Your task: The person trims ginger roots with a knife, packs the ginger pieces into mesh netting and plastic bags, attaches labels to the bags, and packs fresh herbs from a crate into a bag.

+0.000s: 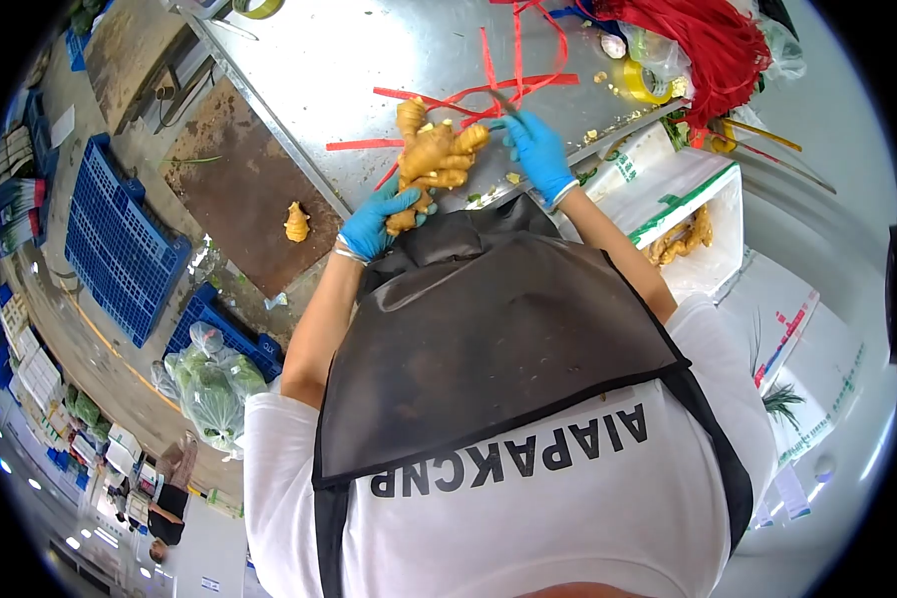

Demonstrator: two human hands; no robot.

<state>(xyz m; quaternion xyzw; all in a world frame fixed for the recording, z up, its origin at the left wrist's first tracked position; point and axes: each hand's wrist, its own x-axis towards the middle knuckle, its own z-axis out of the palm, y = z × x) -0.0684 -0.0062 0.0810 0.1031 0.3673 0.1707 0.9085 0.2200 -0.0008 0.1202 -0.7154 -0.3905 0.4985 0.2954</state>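
In the middle of the head view, my left hand (pixel 372 221), in a blue glove, is closed around the lower end of a large, knobbly piece of ginger (pixel 431 157). The ginger is held up over the near edge of the metal table (pixel 309 60). To its right my right hand (pixel 540 157), also gloved in blue, is closed on a small knife (pixel 505 102). The knife's thin blade points up and left, and its handle is mostly hidden by the fingers. Red tape strips (pixel 448 105) lie on the table behind the ginger.
Red netting (pixel 703 45) and a yellow tape roll (pixel 647 82) sit at the table's right. Below them stands a white foam box (pixel 730 214) with ginger inside. At left are a ginger piece (pixel 296 222) on a brown board, blue pallets (pixel 120 239) and bagged greens (pixel 214 384).
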